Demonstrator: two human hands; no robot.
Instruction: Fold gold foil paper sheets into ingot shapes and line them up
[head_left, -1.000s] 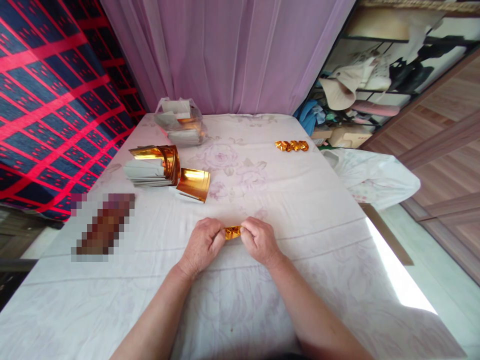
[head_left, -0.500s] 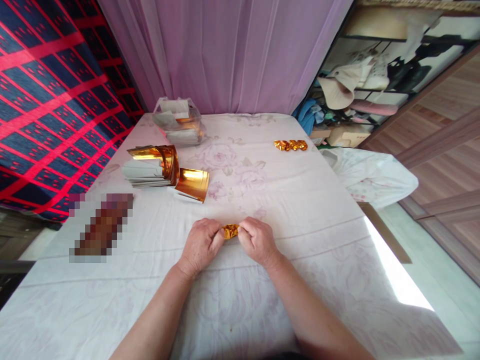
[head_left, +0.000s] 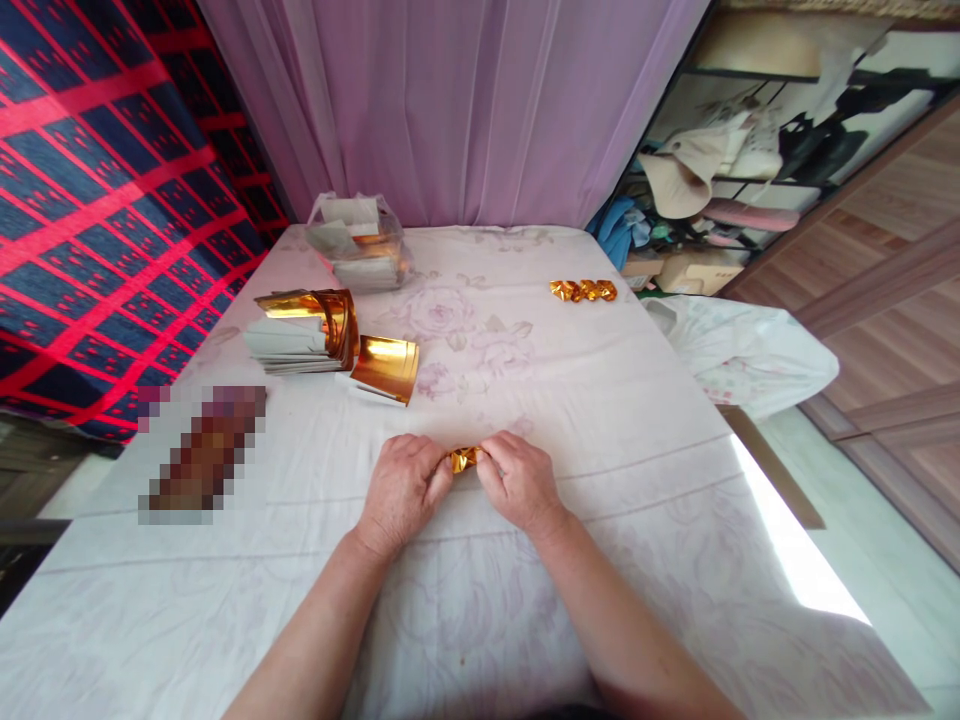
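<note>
Here the left hand [head_left: 401,490] and the right hand [head_left: 516,480] meet at the middle of a table covered with a white floral cloth [head_left: 570,400], both pinching one small folded piece of gold foil paper [head_left: 465,459] between them. The left hand's thumb and fingertips close on the piece's left end, the right hand's on its right end, so only a short crumpled stretch of gold shows in the narrow gap between the two hands. The piece sits just above the cloth; whether it touches the cloth cannot be told. Farther up the table on the left, a stack of grey-backed sheets [head_left: 281,345] lies with curled gold foil sheets [head_left: 330,315] on top, and a single gold foil sheet [head_left: 386,367] lies just beside the stack toward the middle. Behind these, near the far edge, stands a clear plastic bag [head_left: 358,243] holding more sheets. Well apart on the far right of the table lies a short row of small folded gold pieces [head_left: 583,290], touching one another. A purple curtain [head_left: 465,110] hangs behind the table.
</note>
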